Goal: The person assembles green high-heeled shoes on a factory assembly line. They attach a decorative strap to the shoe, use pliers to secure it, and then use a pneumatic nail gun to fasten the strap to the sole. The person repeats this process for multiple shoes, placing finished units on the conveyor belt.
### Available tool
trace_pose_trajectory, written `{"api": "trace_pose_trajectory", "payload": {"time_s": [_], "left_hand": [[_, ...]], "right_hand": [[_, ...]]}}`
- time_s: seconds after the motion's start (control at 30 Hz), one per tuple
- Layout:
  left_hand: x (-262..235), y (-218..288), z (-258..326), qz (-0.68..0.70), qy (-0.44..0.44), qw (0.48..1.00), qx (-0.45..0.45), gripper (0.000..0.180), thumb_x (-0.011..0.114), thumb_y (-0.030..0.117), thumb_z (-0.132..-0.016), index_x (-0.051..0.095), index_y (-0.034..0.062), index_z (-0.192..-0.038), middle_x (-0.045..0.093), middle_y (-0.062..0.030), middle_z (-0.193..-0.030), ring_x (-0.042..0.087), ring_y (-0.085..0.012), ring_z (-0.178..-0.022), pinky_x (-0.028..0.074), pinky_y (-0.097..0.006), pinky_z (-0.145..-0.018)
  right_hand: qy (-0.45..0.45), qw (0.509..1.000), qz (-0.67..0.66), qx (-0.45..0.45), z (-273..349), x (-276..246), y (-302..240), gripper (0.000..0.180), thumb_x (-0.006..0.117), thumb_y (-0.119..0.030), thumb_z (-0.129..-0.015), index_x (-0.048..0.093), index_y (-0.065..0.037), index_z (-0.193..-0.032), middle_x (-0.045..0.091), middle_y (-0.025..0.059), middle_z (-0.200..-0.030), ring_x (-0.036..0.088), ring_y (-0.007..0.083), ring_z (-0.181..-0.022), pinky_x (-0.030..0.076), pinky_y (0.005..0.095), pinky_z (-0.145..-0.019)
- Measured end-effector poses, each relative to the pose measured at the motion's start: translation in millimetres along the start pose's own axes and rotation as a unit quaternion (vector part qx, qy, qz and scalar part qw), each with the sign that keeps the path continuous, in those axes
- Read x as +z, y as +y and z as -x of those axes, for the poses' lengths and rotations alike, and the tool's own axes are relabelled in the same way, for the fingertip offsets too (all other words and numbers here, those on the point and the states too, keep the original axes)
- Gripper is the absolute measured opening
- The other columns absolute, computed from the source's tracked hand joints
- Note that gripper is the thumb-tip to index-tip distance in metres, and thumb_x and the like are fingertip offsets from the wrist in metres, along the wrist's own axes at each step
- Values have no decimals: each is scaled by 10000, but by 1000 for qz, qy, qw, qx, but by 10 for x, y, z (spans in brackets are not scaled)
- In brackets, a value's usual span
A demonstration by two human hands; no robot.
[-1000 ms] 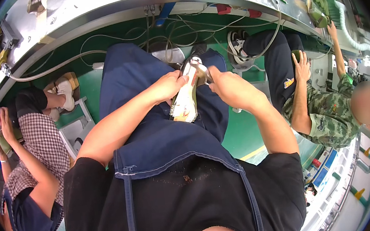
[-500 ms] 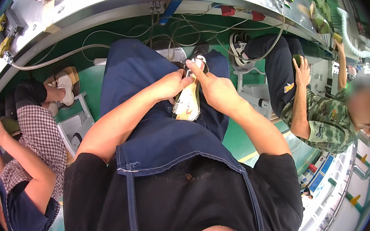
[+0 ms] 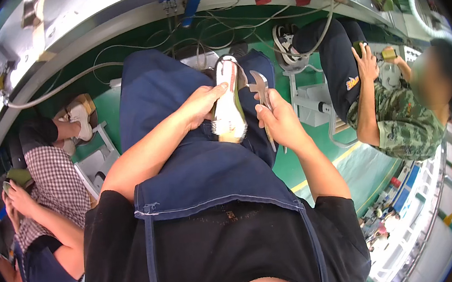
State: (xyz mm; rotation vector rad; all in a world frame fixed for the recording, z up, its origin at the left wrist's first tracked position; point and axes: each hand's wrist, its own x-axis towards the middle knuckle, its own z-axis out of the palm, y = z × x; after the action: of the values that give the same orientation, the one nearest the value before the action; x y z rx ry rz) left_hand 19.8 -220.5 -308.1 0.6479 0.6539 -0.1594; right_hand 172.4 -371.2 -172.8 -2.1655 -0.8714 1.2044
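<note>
My left hand (image 3: 203,106) is closed on the left side of a shoe upper on a last (image 3: 226,100), its thumb lying on the pale bottom. Above my lap the upper points away from me, bottom up, with a green right side and gathered, ridged edges at the near end. My right hand (image 3: 279,115) grips lasting pincers (image 3: 260,86) just right of the upper. Their metal head is up and close to the upper's side, and the handles stick out below my fist. The fingers under the upper are hidden.
A metal workbench (image 3: 132,10) curves across the far side, cables (image 3: 210,36) hanging below it. At left a person in a checked apron (image 3: 58,176) sits holding something green. At right another person in a camouflage shirt (image 3: 410,131) sits close to my right arm.
My right hand has moved from the far end of the upper to its right side, bringing the pincers into plain sight. The upper has turned, showing more white and a green side.
</note>
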Motion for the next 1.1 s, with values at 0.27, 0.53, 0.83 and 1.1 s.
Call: {"api": "trace_pose_trajectory", "payload": {"time_s": [0.27,0.53,0.83,1.1], "left_hand": [[432,-2,-202,25,100,993,61,553,749,338,-977,591,-43,-1344,672,-239,-1265,729,-306,-1045,624,-395,-854],[307,192,-314,-487,269,718,418,812,874,231,-770,525,-17,-1460,511,-244,-1505,488,-406,-1397,398,-452,-1177],[294,399,-371,-455,145,817,322,762,836,227,-820,532,-32,-1469,574,-250,-1473,560,-381,-1376,440,-407,-1156],[298,448,-376,-500,119,793,328,779,810,179,-842,481,-9,-1523,528,-251,-1524,541,-380,-1400,437,-401,-1161]], "right_hand": [[-4,999,33,26,-39,-216,253,218,548,-134,-1047,543,41,-1177,659,141,-805,650,245,-632,529,412,-632],[-10,998,60,21,-273,-458,155,228,531,-112,-1058,539,34,-1233,623,92,-826,619,171,-674,540,340,-640],[-127,987,-88,40,-426,-447,119,251,536,-97,-1052,549,31,-1268,669,70,-916,673,151,-775,547,316,-674],[-170,981,-83,34,-641,-540,130,206,514,-111,-1069,561,29,-1211,662,79,-906,684,165,-769,556,314,-713]]}}
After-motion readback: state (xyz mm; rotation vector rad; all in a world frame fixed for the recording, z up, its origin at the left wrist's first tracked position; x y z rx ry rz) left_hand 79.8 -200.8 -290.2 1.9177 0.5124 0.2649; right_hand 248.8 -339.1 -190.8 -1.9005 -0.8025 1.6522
